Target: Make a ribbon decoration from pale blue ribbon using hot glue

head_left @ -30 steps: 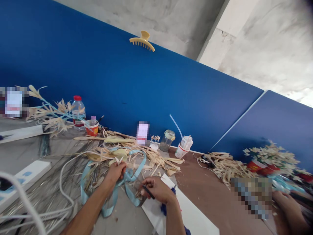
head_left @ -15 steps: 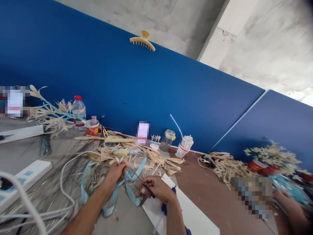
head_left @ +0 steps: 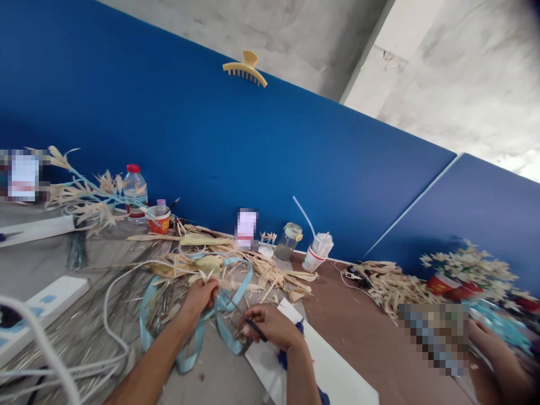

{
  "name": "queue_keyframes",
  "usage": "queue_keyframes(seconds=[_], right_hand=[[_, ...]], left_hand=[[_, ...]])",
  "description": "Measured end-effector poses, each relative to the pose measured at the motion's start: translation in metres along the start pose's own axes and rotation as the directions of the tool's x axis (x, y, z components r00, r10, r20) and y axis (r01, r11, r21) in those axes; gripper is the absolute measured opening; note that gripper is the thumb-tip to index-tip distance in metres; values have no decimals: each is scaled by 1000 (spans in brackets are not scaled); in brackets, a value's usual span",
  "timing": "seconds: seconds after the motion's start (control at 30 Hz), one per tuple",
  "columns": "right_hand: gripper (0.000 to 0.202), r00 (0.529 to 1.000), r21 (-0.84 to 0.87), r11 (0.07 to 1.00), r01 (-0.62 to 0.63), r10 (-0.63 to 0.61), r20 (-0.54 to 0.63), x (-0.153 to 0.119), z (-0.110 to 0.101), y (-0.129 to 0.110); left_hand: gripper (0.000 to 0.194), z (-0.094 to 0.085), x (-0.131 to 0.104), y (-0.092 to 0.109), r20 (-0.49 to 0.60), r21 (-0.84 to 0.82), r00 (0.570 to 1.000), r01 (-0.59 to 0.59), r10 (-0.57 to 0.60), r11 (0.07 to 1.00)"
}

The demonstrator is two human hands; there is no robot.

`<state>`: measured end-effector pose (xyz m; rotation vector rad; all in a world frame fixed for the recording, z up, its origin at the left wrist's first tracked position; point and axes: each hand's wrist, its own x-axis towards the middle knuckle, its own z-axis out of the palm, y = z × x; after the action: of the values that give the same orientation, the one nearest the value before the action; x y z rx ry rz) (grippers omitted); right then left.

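Observation:
My left hand (head_left: 203,297) is closed on a small pale husk flower (head_left: 206,275), whose pointed petals stick up above the fingers. Scissors (head_left: 256,329) with dark handles are held in my right hand (head_left: 270,325), their blades pointing up and left toward my left hand. Light blue ribbon (head_left: 198,343) loops around and under both hands, and part of it lies between them. Dry husk strips (head_left: 270,273) are heaped just beyond the hands. How far the scissor blades are apart is too small to tell.
A white power strip (head_left: 42,315) and cables lie at left. Behind stand a bottle (head_left: 135,194), a red cup (head_left: 159,220), a glass jar (head_left: 289,242) and a white cup (head_left: 314,257). White sheets (head_left: 329,365) lie at right. Another person's hand (head_left: 485,337) is at far right.
My hands, the flower and the scissors hold nearly the same place. At far right, the other person's hand has shifted slightly.

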<state>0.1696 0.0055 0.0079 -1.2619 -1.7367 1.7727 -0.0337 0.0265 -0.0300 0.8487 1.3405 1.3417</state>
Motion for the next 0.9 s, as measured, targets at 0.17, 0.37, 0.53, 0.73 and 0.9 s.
queue_keyframes(seconds=[0.17, 0.37, 0.53, 0.73, 0.9], right_hand=[[14, 992, -109, 993, 44, -57, -113, 5, -1, 0], [42, 855, -676, 731, -95, -288, -432, 9, 6, -4], [56, 791, -755, 605, -252, -321, -521, 13, 18, -8], [53, 765, -748, 619, -237, -356, -537, 22, 26, -9], [45, 819, -803, 568, -182, -364, -443, 25, 24, -4]], left_hand=[[28, 1, -1, 4, -37, -37, 999, -16, 15, 999], [34, 5, -6, 10, -8, -51, 998, -58, 58, 997], [38, 9, -8, 8, 78, -46, 993, -90, 93, 995], [38, 12, -14, 9, 181, -40, 979, -91, 96, 995], [40, 14, -18, 10, 249, -34, 967, -52, 58, 998]])
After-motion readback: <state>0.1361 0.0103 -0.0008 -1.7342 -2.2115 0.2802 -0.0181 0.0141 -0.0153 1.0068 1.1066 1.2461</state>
